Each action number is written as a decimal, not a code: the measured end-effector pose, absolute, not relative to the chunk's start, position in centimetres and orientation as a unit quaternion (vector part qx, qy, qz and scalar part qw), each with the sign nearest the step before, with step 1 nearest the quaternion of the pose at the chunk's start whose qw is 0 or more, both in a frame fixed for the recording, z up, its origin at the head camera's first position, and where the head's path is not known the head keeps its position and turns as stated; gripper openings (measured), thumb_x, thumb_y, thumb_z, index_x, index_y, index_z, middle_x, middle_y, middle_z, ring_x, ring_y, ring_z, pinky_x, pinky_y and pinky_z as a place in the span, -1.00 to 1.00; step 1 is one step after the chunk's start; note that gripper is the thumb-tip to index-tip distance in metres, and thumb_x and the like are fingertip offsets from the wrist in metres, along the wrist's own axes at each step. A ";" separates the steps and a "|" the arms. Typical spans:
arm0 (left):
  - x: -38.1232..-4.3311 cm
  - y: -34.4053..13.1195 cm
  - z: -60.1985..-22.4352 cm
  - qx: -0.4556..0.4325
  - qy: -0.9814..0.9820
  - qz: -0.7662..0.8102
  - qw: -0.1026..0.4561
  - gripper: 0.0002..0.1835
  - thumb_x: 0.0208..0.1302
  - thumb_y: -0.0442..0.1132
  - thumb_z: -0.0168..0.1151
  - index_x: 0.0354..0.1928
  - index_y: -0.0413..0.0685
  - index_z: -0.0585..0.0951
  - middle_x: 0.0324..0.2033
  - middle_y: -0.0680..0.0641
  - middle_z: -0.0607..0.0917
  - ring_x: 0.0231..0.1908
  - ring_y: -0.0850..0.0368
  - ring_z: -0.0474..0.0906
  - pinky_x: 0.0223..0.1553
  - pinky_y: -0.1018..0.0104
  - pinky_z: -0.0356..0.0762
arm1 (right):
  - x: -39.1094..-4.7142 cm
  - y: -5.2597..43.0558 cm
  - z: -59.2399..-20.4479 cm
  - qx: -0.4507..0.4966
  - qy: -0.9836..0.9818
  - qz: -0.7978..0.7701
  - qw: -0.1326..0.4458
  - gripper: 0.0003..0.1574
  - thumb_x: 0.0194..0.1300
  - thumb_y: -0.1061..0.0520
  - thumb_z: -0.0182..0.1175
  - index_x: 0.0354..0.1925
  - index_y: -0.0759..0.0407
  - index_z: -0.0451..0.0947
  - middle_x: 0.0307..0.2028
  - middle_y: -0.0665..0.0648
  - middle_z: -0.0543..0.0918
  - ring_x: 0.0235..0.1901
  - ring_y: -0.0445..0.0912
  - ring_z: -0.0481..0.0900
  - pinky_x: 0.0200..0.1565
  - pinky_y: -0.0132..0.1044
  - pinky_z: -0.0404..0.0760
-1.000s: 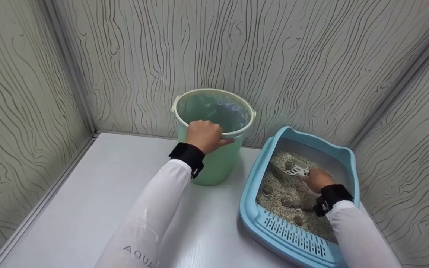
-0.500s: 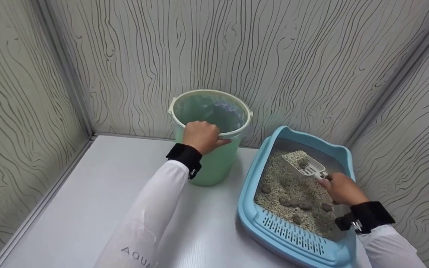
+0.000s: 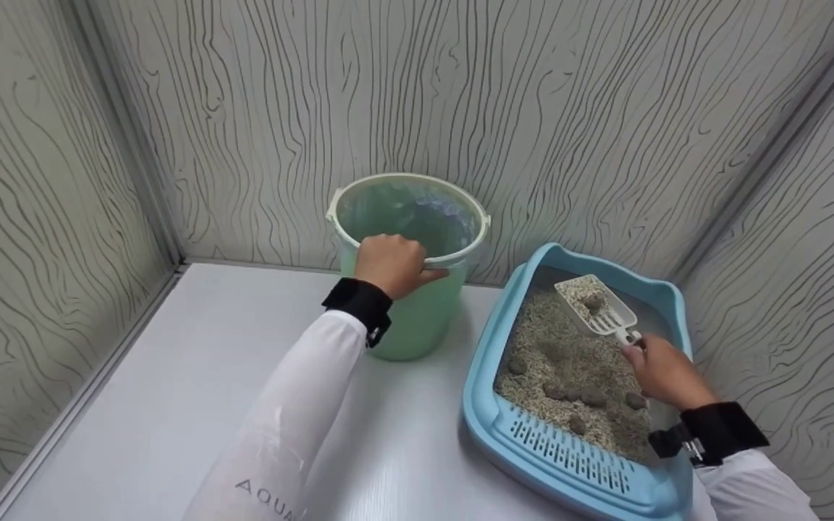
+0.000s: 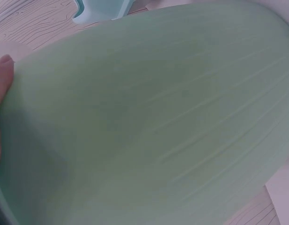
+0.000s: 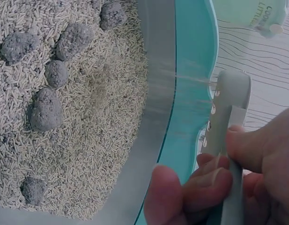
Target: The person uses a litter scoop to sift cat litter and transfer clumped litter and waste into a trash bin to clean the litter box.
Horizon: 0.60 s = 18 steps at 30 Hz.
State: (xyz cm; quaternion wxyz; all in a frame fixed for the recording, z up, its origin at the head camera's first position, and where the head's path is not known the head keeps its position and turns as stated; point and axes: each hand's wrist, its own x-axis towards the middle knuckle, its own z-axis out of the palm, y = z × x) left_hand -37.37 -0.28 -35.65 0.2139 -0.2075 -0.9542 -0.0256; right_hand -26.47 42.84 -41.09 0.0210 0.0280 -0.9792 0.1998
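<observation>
My left hand grips the near rim of a green bucket, fingers over the edge and thumb along the outside. A clear liner shows inside it. In the left wrist view the bucket's ribbed wall fills most of the picture. My right hand holds a pale litter scoop by its handle, over the back of a blue litter box. On the scoop lie litter pellets and a grey clump. The right wrist view shows grains falling from the slotted scoop.
Several grey clumps lie on the pellet litter in the box. A slotted panel forms its near end. Wood-patterned walls stand behind and at both sides of the white table.
My right hand has lifted the scoop out of the litter and drawn it right, with a clump and pellets on it. My left hand keeps its hold on the bucket rim.
</observation>
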 end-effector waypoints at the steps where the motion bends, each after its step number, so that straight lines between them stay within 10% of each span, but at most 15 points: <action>1: -37.4 -0.3 -35.7 -0.206 -0.955 -0.024 0.213 -0.23 0.29 0.53 0.14 -0.71 0.10 0.20 -0.73 0.08 0.16 -0.66 0.12 0.14 -0.62 0.18 0.06 | -26.5 42.8 -41.1 0.028 -0.979 0.199 0.024 -0.61 0.68 0.04 -0.07 -0.14 0.37 0.41 -0.41 0.17 0.53 -0.50 -0.10 0.49 -0.33 -0.15 0.41; 18: -37.5 -0.2 -35.7 -0.205 -0.957 -0.031 0.205 -0.24 0.30 0.53 0.14 -0.71 0.10 0.23 -0.73 0.07 0.20 -0.66 0.11 0.16 -0.61 0.19 0.06 | -26.7 42.5 -40.9 0.016 -0.980 0.197 0.024 -0.62 0.66 0.06 -0.04 -0.08 0.42 0.43 -0.37 0.22 0.56 -0.44 -0.05 0.55 -0.30 -0.12 0.48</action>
